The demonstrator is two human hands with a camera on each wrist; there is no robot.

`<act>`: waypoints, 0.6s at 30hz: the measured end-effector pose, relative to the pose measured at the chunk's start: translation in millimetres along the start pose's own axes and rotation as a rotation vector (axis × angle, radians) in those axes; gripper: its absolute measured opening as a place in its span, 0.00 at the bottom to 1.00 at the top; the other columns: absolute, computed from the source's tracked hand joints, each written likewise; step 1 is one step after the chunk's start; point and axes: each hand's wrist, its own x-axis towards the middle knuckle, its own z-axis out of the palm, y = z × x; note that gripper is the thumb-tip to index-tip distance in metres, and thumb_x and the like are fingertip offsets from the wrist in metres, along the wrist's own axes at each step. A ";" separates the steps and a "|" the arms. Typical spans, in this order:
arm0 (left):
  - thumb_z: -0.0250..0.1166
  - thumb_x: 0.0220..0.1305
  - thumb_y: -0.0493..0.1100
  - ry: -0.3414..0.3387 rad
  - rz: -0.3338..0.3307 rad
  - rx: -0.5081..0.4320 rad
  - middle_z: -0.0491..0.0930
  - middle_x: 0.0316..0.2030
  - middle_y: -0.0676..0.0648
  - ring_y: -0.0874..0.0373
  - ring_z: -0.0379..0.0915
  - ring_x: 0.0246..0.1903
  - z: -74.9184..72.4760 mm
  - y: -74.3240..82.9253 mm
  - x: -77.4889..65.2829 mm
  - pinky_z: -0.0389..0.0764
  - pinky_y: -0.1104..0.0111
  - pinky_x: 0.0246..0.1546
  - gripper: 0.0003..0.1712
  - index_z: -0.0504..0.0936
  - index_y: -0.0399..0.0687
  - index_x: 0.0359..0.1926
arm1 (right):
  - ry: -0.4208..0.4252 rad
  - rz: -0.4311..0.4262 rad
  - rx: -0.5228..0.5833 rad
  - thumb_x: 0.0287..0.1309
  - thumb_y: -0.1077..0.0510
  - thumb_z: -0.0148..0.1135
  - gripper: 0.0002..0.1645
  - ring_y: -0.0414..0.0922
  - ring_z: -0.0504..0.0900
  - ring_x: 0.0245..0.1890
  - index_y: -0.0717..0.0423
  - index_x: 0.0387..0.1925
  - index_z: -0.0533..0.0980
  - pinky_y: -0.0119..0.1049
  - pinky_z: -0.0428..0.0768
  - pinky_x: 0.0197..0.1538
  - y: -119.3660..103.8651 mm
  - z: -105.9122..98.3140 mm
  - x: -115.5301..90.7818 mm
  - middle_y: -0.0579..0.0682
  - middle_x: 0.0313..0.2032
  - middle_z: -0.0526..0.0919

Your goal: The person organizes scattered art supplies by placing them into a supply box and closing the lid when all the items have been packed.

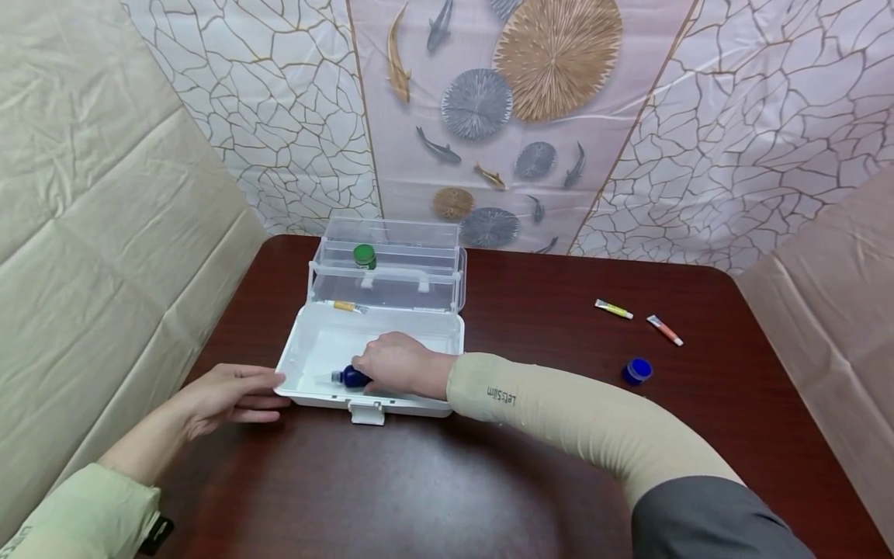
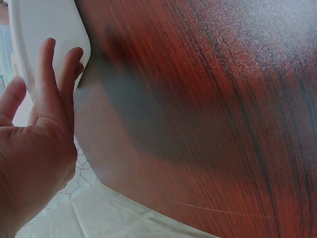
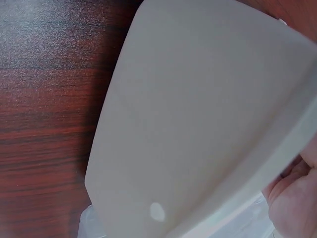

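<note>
A white plastic box (image 1: 317,401) with its clear lid raised stands on the table. Inside it, my right hand (image 1: 400,362) grips a dark blue bottle (image 1: 355,377) with a clear pointed nozzle, tipped on its side close over the box floor. In the right wrist view, the box's outer side wall (image 3: 188,104) hides most of that hand and all of the bottle. My left hand (image 1: 226,394) is at the box's front left corner, fingers extended along the wall; the left wrist view shows these fingers (image 2: 45,94) spread against the white side.
Behind the box's main compartment, a green jar (image 1: 365,257) sits in the clear raised section, and an orange-yellow tube (image 1: 344,306) lies near the back edge. To the right on the table are a yellow tube (image 1: 614,310), an orange-red tube (image 1: 665,330) and a blue jar (image 1: 637,371).
</note>
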 end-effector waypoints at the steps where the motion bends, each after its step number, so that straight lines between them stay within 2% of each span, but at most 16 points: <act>1: 0.62 0.80 0.38 0.001 -0.001 -0.001 0.87 0.49 0.45 0.50 0.89 0.48 0.1 0.1 -0.1 0.92 0.52 0.52 0.35 0.60 0.16 0.73 | -0.001 0.001 -0.002 0.68 0.36 0.71 0.21 0.42 0.90 0.39 0.48 0.46 0.86 0.39 0.91 0.42 0.1 0.1 -0.2 0.44 0.39 0.91; 10: 0.62 0.80 0.39 -0.003 -0.001 -0.003 0.87 0.49 0.45 0.51 0.89 0.48 1.6 0.7 0.0 0.92 0.52 0.53 0.34 0.61 0.17 0.72 | 0.009 -0.004 -0.012 0.68 0.36 0.71 0.25 0.43 0.90 0.38 0.49 0.52 0.83 0.38 0.91 0.43 -1.5 -5.2 -2.6 0.44 0.39 0.91; 18: 0.62 0.80 0.39 -0.012 0.001 -0.013 0.87 0.49 0.46 0.51 0.89 0.48 1.4 -0.3 0.5 0.92 0.52 0.53 0.34 0.61 0.17 0.72 | 0.025 -0.027 0.018 0.70 0.39 0.70 0.23 0.43 0.90 0.36 0.50 0.53 0.81 0.40 0.90 0.40 0.0 -27.9 -14.4 0.43 0.37 0.90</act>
